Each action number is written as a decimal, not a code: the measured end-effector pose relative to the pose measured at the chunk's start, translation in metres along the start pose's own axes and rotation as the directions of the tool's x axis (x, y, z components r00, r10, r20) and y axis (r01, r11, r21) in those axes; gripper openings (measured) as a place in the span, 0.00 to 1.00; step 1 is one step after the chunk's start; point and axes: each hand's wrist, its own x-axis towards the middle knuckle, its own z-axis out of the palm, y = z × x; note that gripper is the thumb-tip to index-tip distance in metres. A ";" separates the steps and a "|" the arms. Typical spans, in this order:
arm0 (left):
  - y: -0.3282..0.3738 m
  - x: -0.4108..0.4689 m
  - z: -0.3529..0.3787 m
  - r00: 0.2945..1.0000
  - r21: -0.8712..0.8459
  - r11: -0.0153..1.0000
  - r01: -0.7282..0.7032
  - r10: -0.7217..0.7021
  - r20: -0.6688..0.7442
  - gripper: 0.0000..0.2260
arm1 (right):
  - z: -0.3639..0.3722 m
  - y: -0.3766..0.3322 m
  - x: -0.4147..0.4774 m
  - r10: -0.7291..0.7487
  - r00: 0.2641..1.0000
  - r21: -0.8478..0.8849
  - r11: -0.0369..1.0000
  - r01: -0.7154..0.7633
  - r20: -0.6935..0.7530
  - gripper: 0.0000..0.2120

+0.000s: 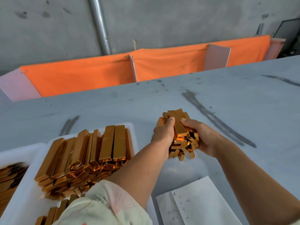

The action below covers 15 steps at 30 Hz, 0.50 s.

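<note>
1. Bundle of boxes (pixel 180 127) mid tabletop (pixel 235 98), held between left grip (pixel 163 133) and right grip (pixel 203 137), one on each side.
2. Tray (pixel 22 197) left of the bundle, near it; pile of boxes (pixel 84 153) in it.
3. Second tray (pixel 16 151) just left of the first; flat stack (pixel 9 172) in it.
4. Paper sheet (pixel 199 200) on the tabletop, nearer than the bundle, between the forearms.
5. Cloth screen (pixel 97 75) behind the tabletop's far edge; wall pipe (pixel 99 25) behind that.

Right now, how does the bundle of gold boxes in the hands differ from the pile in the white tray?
The bundle is smaller and gripped between the left hand and right hand; the pile is larger and lies in the white tray. Both hold the same long, shiny gold boxes.
</note>
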 end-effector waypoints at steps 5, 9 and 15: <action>-0.003 0.006 -0.002 0.996 0.143 0.990 -0.012 0.025 -0.091 0.36 | 0.005 -0.002 -0.002 0.015 0.999 -0.123 0.992 -0.019 -0.038 0.17; -0.006 0.009 -0.006 0.984 0.213 0.977 0.008 0.030 -0.175 0.33 | 0.007 -0.004 -0.001 0.032 0.997 -0.196 0.979 -0.045 -0.072 0.15; -0.006 0.010 -0.007 0.968 0.291 0.957 0.011 0.063 -0.244 0.30 | 0.005 0.001 0.005 0.060 0.982 -0.228 0.968 -0.101 -0.179 0.20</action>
